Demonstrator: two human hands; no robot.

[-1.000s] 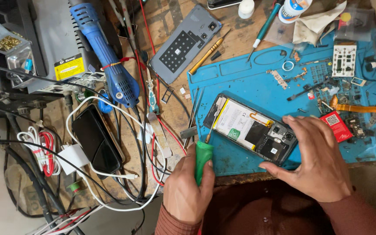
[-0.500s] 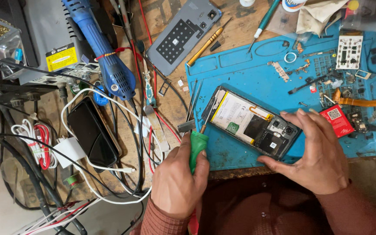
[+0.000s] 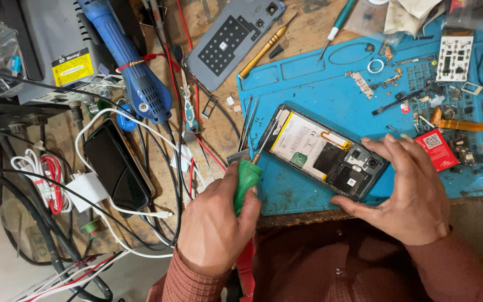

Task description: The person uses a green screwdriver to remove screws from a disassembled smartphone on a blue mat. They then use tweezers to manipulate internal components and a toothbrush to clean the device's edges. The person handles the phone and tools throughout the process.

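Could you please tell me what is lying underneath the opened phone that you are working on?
The opened phone lies on a blue work mat on the wooden bench. The right hand covers its near corner; whatever lies directly beneath the phone is hidden.

The opened phone (image 3: 324, 154) lay on the work mat (image 3: 308, 84), which covered the right part of the counter (image 3: 219, 123). The left hand (image 3: 216, 223) sat at the mat's left edge, the right hand (image 3: 409, 193) at the phone's right end. The back cover (image 3: 227, 39) lay behind, the second phone (image 3: 115, 168) far left among cables.
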